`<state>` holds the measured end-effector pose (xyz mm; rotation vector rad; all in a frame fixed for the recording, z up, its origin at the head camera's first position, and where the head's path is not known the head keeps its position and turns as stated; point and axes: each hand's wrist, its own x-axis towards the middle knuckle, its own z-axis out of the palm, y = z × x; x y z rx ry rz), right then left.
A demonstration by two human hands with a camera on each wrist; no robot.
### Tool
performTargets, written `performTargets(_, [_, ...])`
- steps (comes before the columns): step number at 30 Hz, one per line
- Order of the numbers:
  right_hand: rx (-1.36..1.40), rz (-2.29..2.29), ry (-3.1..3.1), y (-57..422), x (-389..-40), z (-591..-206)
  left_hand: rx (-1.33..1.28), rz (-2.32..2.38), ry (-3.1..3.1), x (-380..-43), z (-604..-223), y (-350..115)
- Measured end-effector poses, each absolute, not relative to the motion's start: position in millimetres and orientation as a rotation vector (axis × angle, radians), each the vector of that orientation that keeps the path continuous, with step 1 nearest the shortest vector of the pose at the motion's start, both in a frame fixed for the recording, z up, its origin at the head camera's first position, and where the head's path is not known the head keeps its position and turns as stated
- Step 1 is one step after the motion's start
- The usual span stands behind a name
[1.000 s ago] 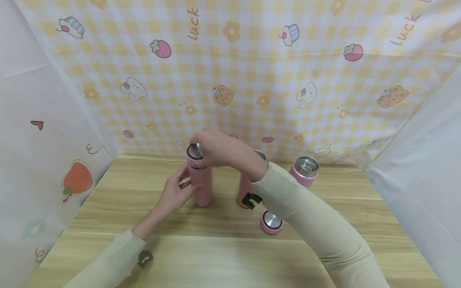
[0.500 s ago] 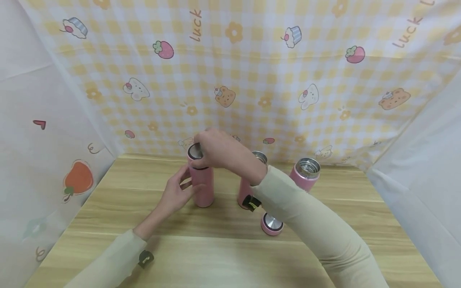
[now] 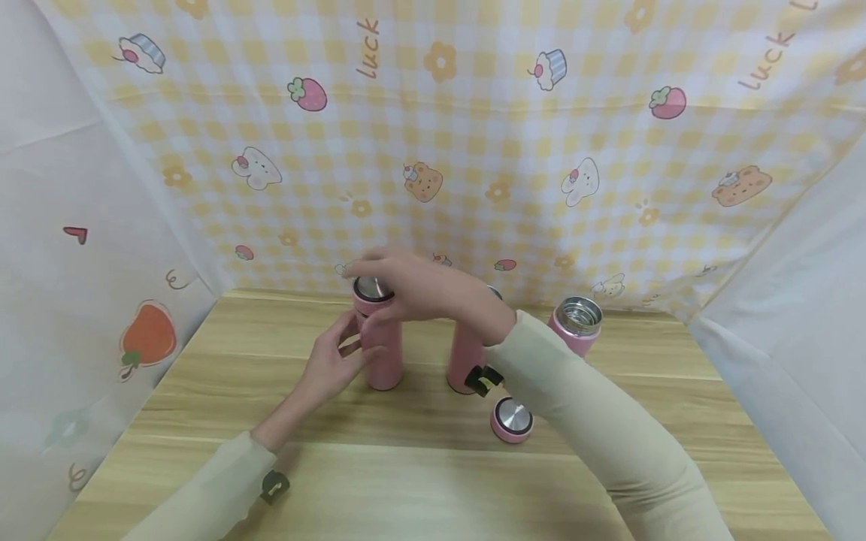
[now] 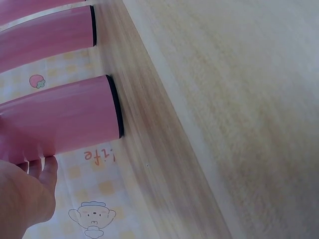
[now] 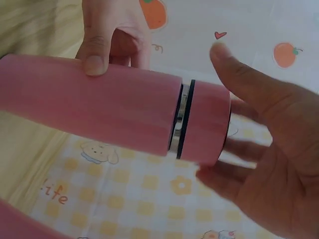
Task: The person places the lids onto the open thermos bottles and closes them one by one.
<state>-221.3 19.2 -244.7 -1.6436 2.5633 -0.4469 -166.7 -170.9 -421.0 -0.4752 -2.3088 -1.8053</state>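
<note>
A pink thermos bottle (image 3: pixel 384 368) stands upright on the table's left half. My left hand (image 3: pixel 333 362) grips its body, thumb in front and fingers around the far side. On top sits a pink lid (image 5: pixel 207 122) with a steel disc; the right wrist view shows a thin band of bare steel (image 5: pixel 180 119) between lid and body. My right hand (image 3: pixel 429 289) is spread about this lid, its thumb (image 5: pixel 224 57) lifted away and its fingers near the lid's far side.
Right of the held bottle stands a second pink bottle (image 3: pixel 465 361), its top partly behind my right hand. Farther right, a third bottle (image 3: pixel 578 323) has an uncovered steel mouth. One loose pink lid (image 3: pixel 512 419) lies on the wooden table (image 3: pixel 406 488). A checked cloth (image 3: pixel 467 135) hangs behind.
My right hand has loosened from the lid and spread wider, its thumb shifting down the bottle's front in the head view. My left hand keeps its grip; the bottles stay put.
</note>
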Motion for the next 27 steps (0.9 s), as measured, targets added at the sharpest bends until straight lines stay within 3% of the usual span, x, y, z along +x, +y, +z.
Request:
performTargets(8, [-1.847, -0.505, 2.367, 28.1, -229.1, -249.9, -0.472, -1.782, -2.308, -167.0, -423.1, -171.3])
performTargets(27, [-1.728, -0.330, 2.459, 23.5, -223.4, -242.4, -0.456, -1.793, -2.318, -167.2, -421.7, -169.3])
